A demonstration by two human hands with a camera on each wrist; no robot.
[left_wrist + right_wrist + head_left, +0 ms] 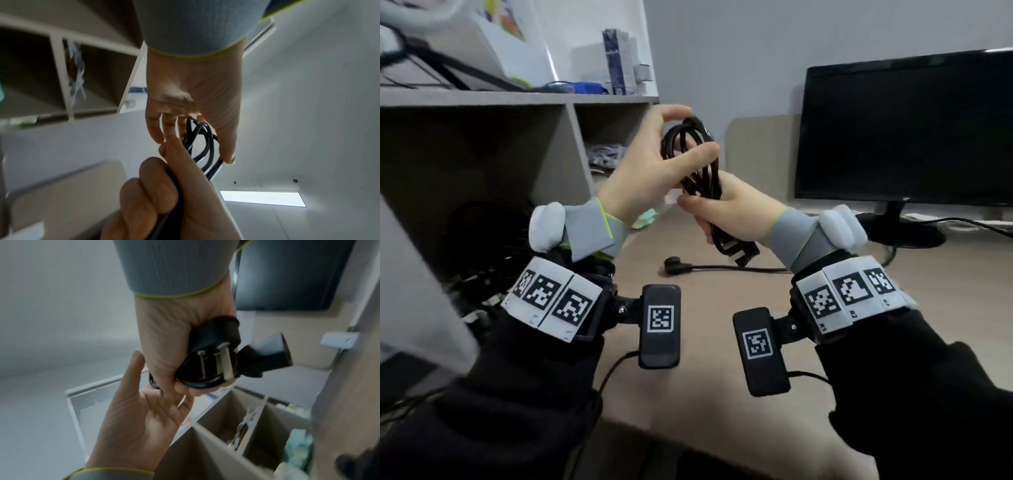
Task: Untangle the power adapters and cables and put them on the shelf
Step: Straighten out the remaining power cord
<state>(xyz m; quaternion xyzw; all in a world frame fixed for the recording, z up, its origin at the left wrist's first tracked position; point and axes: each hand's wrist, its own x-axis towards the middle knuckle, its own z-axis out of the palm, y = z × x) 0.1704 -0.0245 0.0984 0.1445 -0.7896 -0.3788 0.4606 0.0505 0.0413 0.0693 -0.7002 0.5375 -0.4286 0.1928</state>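
Both hands — left hand; right hand — grip coiled black cable.

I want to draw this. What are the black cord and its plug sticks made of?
The coiled black power cord looks like smooth, slightly shiny rubber or plastic: it bends into loops. The plug prongs look like dull silver metal, flat and straight.

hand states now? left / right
Left hand: pinching the top loops of the black cable bundle.
Right hand: gripping the bundle's lower end, with both plugs.
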